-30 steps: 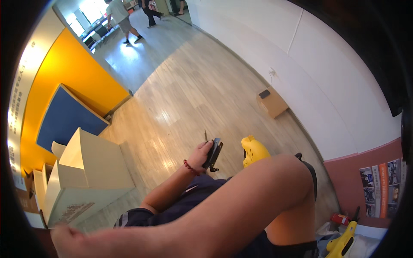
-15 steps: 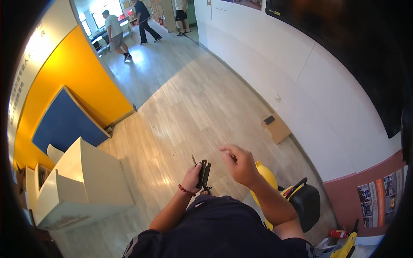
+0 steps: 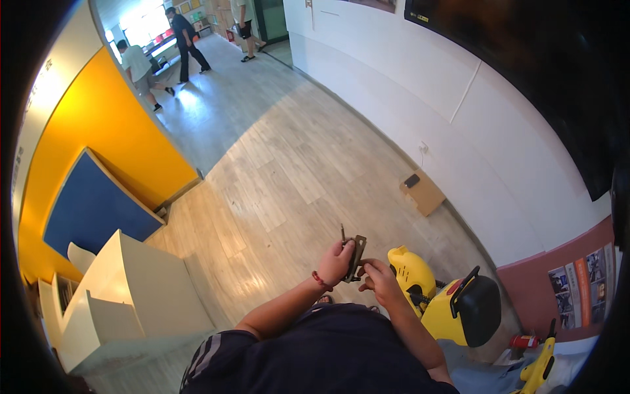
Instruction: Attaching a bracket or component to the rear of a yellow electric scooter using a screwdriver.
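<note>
My left hand [image 3: 333, 264], with a red bead bracelet at its wrist, is closed around a dark metal bracket [image 3: 359, 248] with slots or holes in it. A thin rod with a pointed tip [image 3: 342, 231], like a screwdriver shaft, sticks up from the same hand; its other end is hidden by the fingers. My right hand [image 3: 380, 281] is beside the bracket's lower end, fingers bent and pressed together. Whatever lies between those fingertips is too small to make out. Small dark hardware [image 3: 355, 279] shows at the bracket's bottom.
A yellow and black wheeled machine [image 3: 453, 308] stands to my right, near a red fire extinguisher [image 3: 524, 341]. Cardboard with a dark device [image 3: 423, 194] lies by the white wall. A cream desk [image 3: 151, 282] is at left. Several people [image 3: 187, 46] walk far off.
My right hand has come down and left to the bracket. My left hand has moved right with the bracket and rod. The view has shifted slightly; distant people have stepped on.
</note>
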Available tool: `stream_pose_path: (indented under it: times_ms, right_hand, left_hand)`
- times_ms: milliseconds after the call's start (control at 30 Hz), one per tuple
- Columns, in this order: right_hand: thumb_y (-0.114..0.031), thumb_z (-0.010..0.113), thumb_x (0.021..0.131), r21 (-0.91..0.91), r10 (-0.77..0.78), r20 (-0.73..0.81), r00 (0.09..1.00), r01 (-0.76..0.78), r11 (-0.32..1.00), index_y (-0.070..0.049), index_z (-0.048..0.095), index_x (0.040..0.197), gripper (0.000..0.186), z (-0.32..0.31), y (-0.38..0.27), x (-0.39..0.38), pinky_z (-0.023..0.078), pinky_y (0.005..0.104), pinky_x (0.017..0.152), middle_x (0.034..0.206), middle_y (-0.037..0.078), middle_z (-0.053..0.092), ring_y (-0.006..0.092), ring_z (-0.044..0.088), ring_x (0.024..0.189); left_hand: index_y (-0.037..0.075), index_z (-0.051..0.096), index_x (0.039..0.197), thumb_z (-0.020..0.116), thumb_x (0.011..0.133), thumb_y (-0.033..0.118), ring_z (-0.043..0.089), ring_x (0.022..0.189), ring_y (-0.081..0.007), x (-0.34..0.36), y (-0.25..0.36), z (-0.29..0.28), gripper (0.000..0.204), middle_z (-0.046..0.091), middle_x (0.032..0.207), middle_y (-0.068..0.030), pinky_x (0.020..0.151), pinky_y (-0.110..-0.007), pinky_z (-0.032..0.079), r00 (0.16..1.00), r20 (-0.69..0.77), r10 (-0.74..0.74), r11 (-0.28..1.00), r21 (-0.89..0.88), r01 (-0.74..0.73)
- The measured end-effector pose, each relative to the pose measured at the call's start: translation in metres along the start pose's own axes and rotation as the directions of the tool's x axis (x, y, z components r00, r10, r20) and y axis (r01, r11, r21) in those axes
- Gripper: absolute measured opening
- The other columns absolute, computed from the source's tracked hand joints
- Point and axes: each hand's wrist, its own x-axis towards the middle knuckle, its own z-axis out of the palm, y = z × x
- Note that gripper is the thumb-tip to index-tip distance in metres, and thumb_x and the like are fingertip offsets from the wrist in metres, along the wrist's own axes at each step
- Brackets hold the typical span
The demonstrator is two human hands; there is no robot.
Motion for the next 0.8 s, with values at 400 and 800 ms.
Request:
stream_pose_path:
  times_ms: [400,800]
  right_hand:
    - [-0.021,0.056,0.085,-0.164,-0.051,-0.019,0.999,0.047,0.985,0.0,0.053,0.099,0.026,0.032,0.007,0.039,0.044,0.0236,0.052,0.074,0.003,0.056,0.008,0.051,0.059]
    - [-0.019,0.054,0.085,-0.022,-0.114,-0.023,0.993,0.113,0.993,0.001,0.054,0.094,0.023,0.009,-0.005,0.071,0.042,0.0263,0.052,0.071,0.005,0.055,0.0109,0.051,0.059]
  left_hand:
    - [0.001,0.054,0.094,0.043,0.092,0.022,0.055,0.068,-0.013,0.022,-0.017,-0.034,0.023,0.058,0.081,-0.0059,0.057,-0.025,0.046,0.997,0.058,0.044,0.999,-0.011,-0.043]
    - [-0.003,0.051,0.085,0.027,0.084,0.03,0.059,0.067,-0.0297,0.078,-0.008,-0.033,0.04,0.056,0.08,-0.019,0.051,-0.038,0.052,0.836,0.425,-0.346,0.888,-0.14,0.439]
